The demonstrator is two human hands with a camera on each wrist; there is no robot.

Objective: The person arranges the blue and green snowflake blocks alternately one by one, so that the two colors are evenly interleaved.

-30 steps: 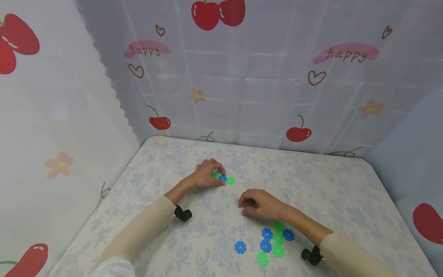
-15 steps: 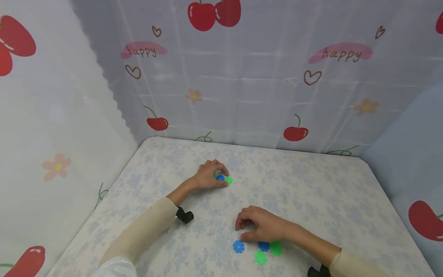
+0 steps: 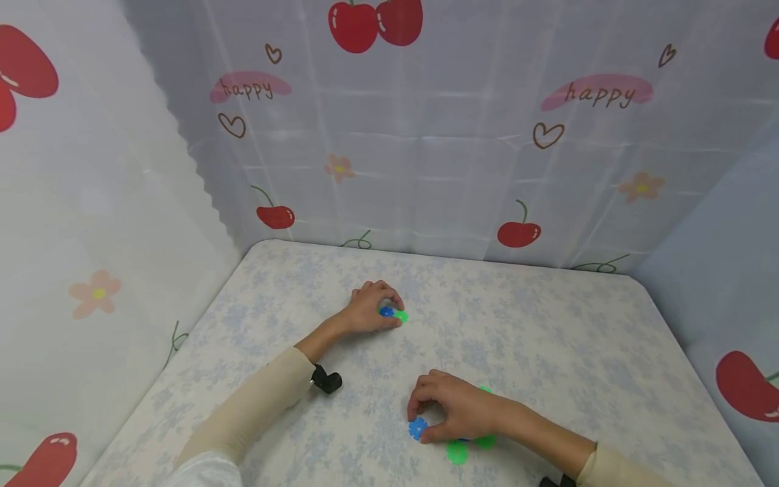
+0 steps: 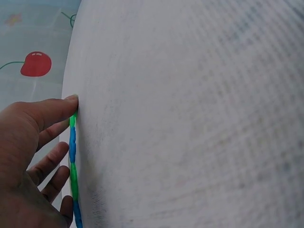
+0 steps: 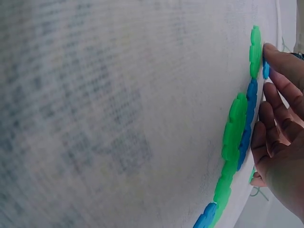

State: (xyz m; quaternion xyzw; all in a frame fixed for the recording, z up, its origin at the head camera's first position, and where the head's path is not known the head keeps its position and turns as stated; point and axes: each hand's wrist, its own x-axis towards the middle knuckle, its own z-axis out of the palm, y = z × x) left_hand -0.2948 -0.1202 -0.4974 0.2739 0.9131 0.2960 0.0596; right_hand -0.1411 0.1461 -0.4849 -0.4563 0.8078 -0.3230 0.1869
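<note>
My left hand point(image 3: 367, 311) rests at the far left over a flat row of flower-shaped plastic snowflake discs. Its thumb and forefinger pinch the edges of the right-end green disc point(image 3: 403, 316), beside a blue disc point(image 3: 387, 312). The left wrist view shows that row edge-on, a blue disc point(image 4: 72, 145) among green ones. Nearer the front, my right hand point(image 3: 459, 408) has thumb and forefinger at opposite edges of a single blue disc point(image 3: 418, 429), flat on the table. In the right wrist view its fingertips meet this blue disc point(image 5: 266, 70).
Under and beside my right hand lie more loose discs, among them a green disc point(image 3: 457, 452); the hand hides several of them. The pale patterned tablecloth point(image 3: 548, 338) reaches back to a printed curtain point(image 3: 426, 169), with more curtain along the left and right sides.
My right hand has come toward the front and closed thumb and forefinger about the lone blue disc, covering several others. My left hand has shifted slightly right along its row.
</note>
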